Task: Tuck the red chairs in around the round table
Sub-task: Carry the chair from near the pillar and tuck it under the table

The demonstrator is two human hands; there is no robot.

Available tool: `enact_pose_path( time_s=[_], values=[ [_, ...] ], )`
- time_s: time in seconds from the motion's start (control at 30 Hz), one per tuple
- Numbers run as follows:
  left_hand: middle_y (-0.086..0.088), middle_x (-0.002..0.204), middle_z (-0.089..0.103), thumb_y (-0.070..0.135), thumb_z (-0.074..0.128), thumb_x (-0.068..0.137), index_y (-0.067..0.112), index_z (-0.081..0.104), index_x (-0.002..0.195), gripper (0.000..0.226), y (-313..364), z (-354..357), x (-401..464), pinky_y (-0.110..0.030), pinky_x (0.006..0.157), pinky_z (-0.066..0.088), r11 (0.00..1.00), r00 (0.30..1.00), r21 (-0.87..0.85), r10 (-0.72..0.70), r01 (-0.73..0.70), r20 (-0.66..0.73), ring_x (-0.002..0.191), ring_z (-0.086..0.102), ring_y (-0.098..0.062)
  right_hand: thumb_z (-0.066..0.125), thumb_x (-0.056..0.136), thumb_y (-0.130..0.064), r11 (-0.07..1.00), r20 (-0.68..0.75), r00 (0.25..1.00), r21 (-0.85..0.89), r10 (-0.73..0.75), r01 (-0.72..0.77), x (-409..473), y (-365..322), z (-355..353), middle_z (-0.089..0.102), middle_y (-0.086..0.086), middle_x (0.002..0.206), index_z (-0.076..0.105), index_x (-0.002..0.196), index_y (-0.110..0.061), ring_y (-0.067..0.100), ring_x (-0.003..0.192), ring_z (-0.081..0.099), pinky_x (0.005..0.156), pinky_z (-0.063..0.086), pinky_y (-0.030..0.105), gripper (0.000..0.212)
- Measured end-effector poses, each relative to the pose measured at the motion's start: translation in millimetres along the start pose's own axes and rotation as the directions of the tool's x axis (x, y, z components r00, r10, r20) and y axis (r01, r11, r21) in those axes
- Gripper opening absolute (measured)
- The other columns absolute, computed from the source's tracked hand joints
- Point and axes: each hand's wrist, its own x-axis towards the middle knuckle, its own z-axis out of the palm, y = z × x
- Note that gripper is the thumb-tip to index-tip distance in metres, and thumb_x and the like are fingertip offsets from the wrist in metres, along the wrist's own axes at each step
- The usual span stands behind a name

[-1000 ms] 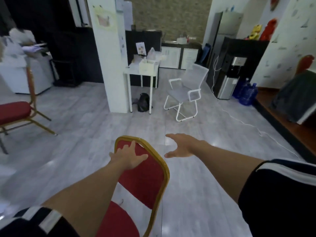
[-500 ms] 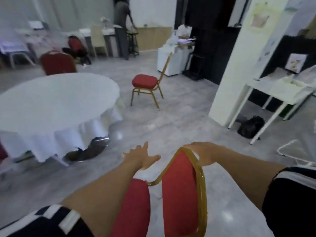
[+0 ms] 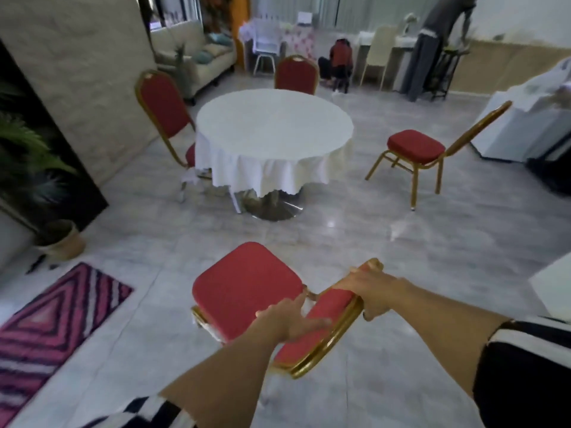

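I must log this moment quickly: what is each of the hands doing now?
Left hand: resting on the chair backrest, grip unclear.
Right hand: closed on the backrest's gold frame.

Single head-worn view, wide-angle, looking forward and down across the tiled floor [image 3: 401,242], nearest chair [image 3: 247,288] close below the lens, round table [image 3: 273,125] well ahead at mid-frame, far wall at the top edge.
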Motion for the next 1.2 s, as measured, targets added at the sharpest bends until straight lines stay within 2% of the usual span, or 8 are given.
enact_pose_path(
  time_s=[0.13,0.23,0.3,0.47,0.6,0.73,0.97,1.2],
  values=[
    [-0.009,0.156,0.05,0.092,0.056,0.07,0.039,0.028,0.158,0.106,15.0,42.5,-1.6,-0.056,0.112,0.041,0.995,1.0,-0.097,-0.01,0.011,0.013,0.135,0.053,-0.039,0.088,0.07,-0.024,0.99,0.01,0.996,-0.109,-0.088,0.088,12.0,-13.6,5.4,0.062,-0.005,0.121,0.055,0.129,-0.043,0.019,0.113,0.048,0.102,0.032,0.052,0.07],
    [-0.007,0.154,0.05,0.078,0.068,0.077,0.031,0.025,0.162,0.106,21.3,70.4,-1.9,-0.047,0.108,0.046,0.99,1.0,-0.136,-0.024,0.025,0.015,0.133,0.054,-0.034,0.082,0.071,-0.026,0.981,0.009,0.996,-0.173,-0.094,0.094,18.7,-14.4,15.3,0.062,-0.007,0.108,0.051,0.115,-0.047,0.02,0.11,0.052,0.098,0.036,0.052,0.058],
    [-0.008,0.155,0.047,0.063,0.071,0.086,0.025,0.022,0.163,0.099,25.3,82.3,-0.6,-0.046,0.107,0.046,0.989,0.998,-0.134,-0.059,0.055,-0.023,0.134,0.053,-0.034,0.076,0.076,-0.023,0.987,0.039,0.996,-0.14,-0.076,0.081,19.7,-13.2,17.7,0.059,-0.005,0.101,0.053,0.112,-0.046,0.02,0.098,0.054,0.089,0.04,0.045,0.049],
    [-0.01,0.124,0.062,0.019,0.059,0.091,0.027,0.041,0.149,0.061,26.4,92.2,7.6,-0.05,0.092,0.057,0.989,0.987,-0.118,-0.1,0.085,-0.123,0.108,0.064,-0.037,0.064,0.083,-0.019,0.983,0.099,0.995,-0.177,-0.025,0.042,20.1,-15.6,17.8,0.063,-0.004,0.089,0.065,0.106,-0.037,0.016,0.077,0.057,0.06,0.036,0.032,0.029],
    [-0.011,0.125,0.064,0.011,0.057,0.093,0.027,0.037,0.158,0.07,28.6,90.0,14.4,-0.047,0.095,0.059,0.974,0.99,-0.206,-0.117,0.1,-0.074,0.109,0.065,-0.034,0.065,0.087,-0.026,0.97,0.169,0.983,-0.24,0.073,-0.031,26.8,-26.4,16.3,0.063,0.0,0.097,0.065,0.114,-0.035,0.018,0.085,0.057,0.079,0.049,0.036,0.028],
    [-0.011,0.131,0.061,0.006,0.06,0.097,0.027,0.031,0.162,0.074,25.9,84.6,13.3,-0.038,0.094,0.058,0.976,0.996,-0.199,-0.092,0.087,-0.015,0.115,0.064,-0.032,0.07,0.089,-0.04,0.951,0.233,0.957,-0.293,0.171,-0.099,38.4,-35.1,18.3,0.054,0.003,0.099,0.056,0.133,-0.033,0.023,0.101,0.05,0.102,0.046,0.049,0.047],
    [-0.005,0.113,0.058,-0.005,0.058,0.093,0.031,0.034,0.161,0.08,-5.2,53.8,14.0,-0.033,0.086,0.051,0.996,0.999,-0.09,-0.025,0.029,0.047,0.102,0.06,-0.023,0.071,0.088,-0.048,0.971,0.263,0.942,-0.17,0.209,-0.168,55.3,-53.5,15.0,0.053,0.006,0.116,0.053,0.139,-0.03,0.029,0.118,0.053,0.107,0.045,0.054,0.057],
    [-0.008,0.128,0.064,-0.005,0.056,0.093,0.03,0.043,0.157,0.074,-63.8,-11.3,31.5,-0.036,0.097,0.052,0.99,0.997,0.136,0.033,-0.042,0.07,0.112,0.061,-0.026,0.075,0.075,-0.057,0.975,0.263,0.948,0.087,0.177,-0.206,93.5,-72.3,-15.9,0.051,0.01,0.132,0.059,0.129,-0.029,0.032,0.117,0.049,0.1,0.049,0.052,0.064]
  ],
)
